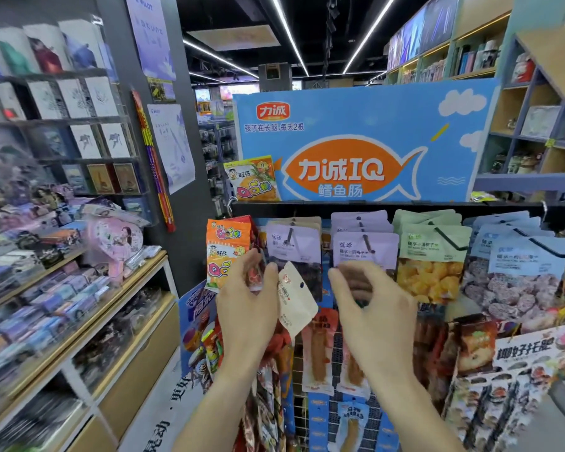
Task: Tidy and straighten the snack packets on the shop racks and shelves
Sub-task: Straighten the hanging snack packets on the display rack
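Held in the left hand [247, 308]: a small cream packet [296, 298], pinched at its left edge between thumb and curled fingers, just in front of the purple packets [292, 246] hanging near the left end of the rack's top rail [388, 207]. Long axis tilted, upper end toward the top-left, lower end toward the bottom-right; hang hole near its upper middle, facing outward. Something reddish also partly hidden behind the left fingers; cannot tell what.

Right hand [369, 308] just right of the cream packet, not touching it, fingers loosely curled and blurred, holding nothing visible, in front of the second purple column [364, 246]. Nearer hand plainly the left, already gripping. Probably next: turning the packet upright so the hole meets a peg, the right hand free to steady the row.
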The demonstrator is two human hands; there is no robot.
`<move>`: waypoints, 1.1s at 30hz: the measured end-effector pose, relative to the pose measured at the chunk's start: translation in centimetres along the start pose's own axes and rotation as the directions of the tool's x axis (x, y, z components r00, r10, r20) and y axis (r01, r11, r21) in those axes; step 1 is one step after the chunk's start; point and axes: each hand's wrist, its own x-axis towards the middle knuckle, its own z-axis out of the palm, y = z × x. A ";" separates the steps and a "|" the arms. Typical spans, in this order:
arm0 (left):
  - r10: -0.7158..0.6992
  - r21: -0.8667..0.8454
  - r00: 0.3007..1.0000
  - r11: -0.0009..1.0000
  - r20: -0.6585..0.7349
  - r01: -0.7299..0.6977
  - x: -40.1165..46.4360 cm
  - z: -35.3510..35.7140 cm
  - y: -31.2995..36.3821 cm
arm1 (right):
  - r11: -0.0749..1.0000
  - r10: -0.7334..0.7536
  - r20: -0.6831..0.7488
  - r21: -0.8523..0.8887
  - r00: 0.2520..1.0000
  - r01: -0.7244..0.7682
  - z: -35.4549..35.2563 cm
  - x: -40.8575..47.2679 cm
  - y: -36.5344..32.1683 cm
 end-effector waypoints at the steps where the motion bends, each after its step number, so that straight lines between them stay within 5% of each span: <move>1: 0.000 -0.002 1.000 1.000 0.012 0.000 0.3 0.0 -0.1 | 1.000 0.011 0.045 0.027 0.999 -0.012 1.0 0.3 -0.2; 8: 0.007 -0.039 0.996 0.999 0.086 -0.003 1.1 -0.2 -0.6 | 0.982 0.129 0.136 0.120 0.982 -0.145 3.8 2.3 -0.8; 19: 0.003 -0.239 0.971 0.969 0.241 0.056 -1.2 -4.1 0.8 | 0.912 0.111 0.203 0.369 0.973 -0.181 2.3 0.7 -2.6; 29: 0.099 -0.144 0.845 0.989 0.526 -0.026 -3.8 -1.9 2.3 | 0.842 0.206 0.200 0.463 0.958 -0.278 -2.6 -1.3 -1.4; 33: 0.139 -0.220 0.846 0.975 0.515 -0.027 -3.1 0.3 3.9 | 0.821 0.278 0.156 0.474 0.948 -0.319 -4.0 -0.5 -0.6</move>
